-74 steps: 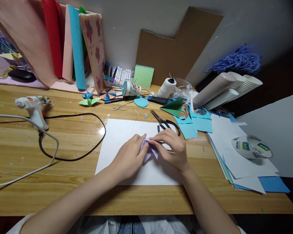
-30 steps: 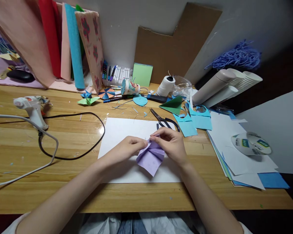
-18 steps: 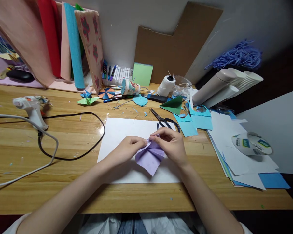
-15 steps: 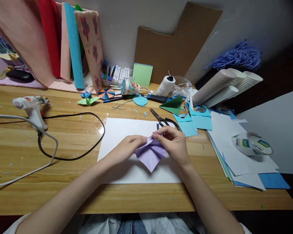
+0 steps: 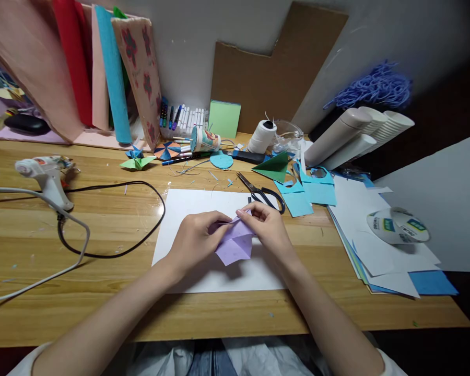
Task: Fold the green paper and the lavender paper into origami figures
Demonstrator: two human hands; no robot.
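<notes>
Left hand (image 5: 196,237) and right hand (image 5: 267,228) pinch the creased purple paper square (image 5: 235,247) between thumbs and fingers, apparently keeping its folds controlled

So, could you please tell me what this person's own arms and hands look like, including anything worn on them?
The left hand and right hand are bare, with no gloves, rings or watch visible. The left forearm and right forearm are uncovered too. Only the ends of an off-white left sleeve and matching right sleeve show.

Matt creased purple paper; glossy wood table (image 5: 102,292).
</notes>
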